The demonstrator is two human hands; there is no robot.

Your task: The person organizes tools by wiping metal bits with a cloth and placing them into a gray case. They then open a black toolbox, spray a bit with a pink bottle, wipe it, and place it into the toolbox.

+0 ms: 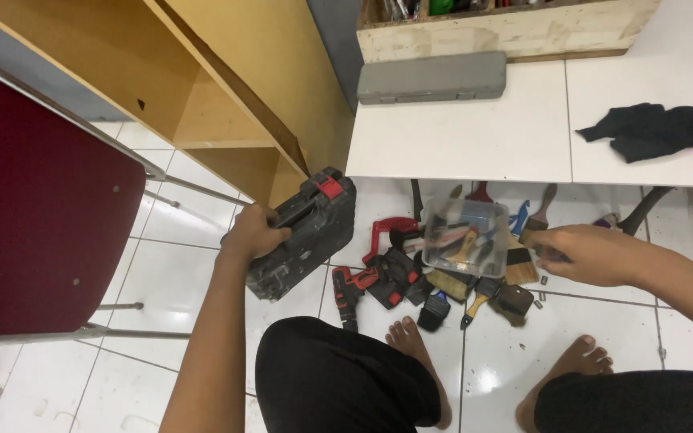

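so the left hand [252, 234] has the black tool case [305, 231] clamped by its near-left edge, lifted off the floor and tilted, left of the tool pile. Looks heavy for a one-hand edge grip, so I'd keep the fingers wrapped well around the rim and hold it level so the red latch [330, 188] side doesn't swing open

Right hand [583, 254] hangs over the paintbrushes [521, 269] on the right, fingers curled in, can't tell if it's actually got anything

Room: white tiled floor [170, 265], dark red chair [34, 200] on the left, wooden shelf [226, 96] far left, white table [475, 132] far right with a grey case [431, 77] and a black cloth [651, 128]. Under it a clear plastic tub [465, 236], a red cordless drill [350, 289], brushes scattered
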